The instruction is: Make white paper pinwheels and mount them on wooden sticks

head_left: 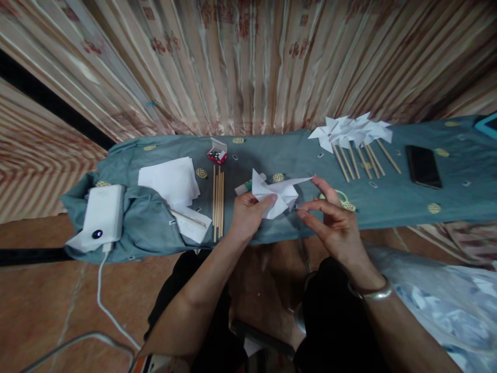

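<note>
My left hand (248,212) is closed on a folded white paper pinwheel (277,192), held above the front edge of a teal cloth (272,155). My right hand (336,220) sits just right of the paper, its thumb and forefinger pinched on something small I cannot make out, other fingers spread. A metal bangle circles my right wrist. Several bare wooden sticks (218,202) lie left of my left hand. A stack of white paper sheets (171,181) lies further left.
Several finished white pinwheels on sticks (355,137) lie at the back right. A black phone (423,166) lies right of them. A small red box of pins (217,154) stands at the back. A white power bank (103,212) with a cable sits at the left. A curtain hangs behind.
</note>
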`<state>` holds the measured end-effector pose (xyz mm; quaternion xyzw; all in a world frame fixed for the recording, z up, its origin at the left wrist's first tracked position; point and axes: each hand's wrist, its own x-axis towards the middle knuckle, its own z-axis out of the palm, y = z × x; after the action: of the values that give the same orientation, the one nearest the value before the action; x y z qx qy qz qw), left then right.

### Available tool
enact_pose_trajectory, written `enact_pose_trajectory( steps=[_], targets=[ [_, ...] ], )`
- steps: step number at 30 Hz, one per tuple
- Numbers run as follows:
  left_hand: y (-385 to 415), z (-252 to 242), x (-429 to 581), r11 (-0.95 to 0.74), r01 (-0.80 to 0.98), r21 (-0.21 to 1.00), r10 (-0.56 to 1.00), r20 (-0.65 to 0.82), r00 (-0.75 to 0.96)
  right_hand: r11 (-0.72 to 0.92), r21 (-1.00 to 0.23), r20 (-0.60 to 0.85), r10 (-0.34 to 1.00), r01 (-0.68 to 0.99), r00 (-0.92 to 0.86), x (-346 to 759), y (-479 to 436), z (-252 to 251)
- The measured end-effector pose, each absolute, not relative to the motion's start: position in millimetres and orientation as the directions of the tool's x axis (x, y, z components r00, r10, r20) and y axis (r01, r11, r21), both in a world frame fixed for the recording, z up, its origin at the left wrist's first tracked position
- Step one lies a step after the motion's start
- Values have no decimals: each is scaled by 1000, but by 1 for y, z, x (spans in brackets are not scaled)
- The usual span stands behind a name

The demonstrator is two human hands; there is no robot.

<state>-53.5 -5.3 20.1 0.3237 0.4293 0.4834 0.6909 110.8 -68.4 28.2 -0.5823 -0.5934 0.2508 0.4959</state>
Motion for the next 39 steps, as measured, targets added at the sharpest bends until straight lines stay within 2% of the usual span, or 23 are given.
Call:
enact_pose_trajectory(
  steps=[8,25,39],
  targets=[
    [-14,23,-44,373,-360,855,908,-256,333,183,-870,279,948,458,152,105,-65,34],
    [-13,24,-45,350,-308,885,905,-233,357,146,-910,209,970,387,124,112,-63,30],
    [-13,26,-51,374,-281,884,878,-240,414,176,-906,231,968,384,100,113,-64,32]
  ],
)
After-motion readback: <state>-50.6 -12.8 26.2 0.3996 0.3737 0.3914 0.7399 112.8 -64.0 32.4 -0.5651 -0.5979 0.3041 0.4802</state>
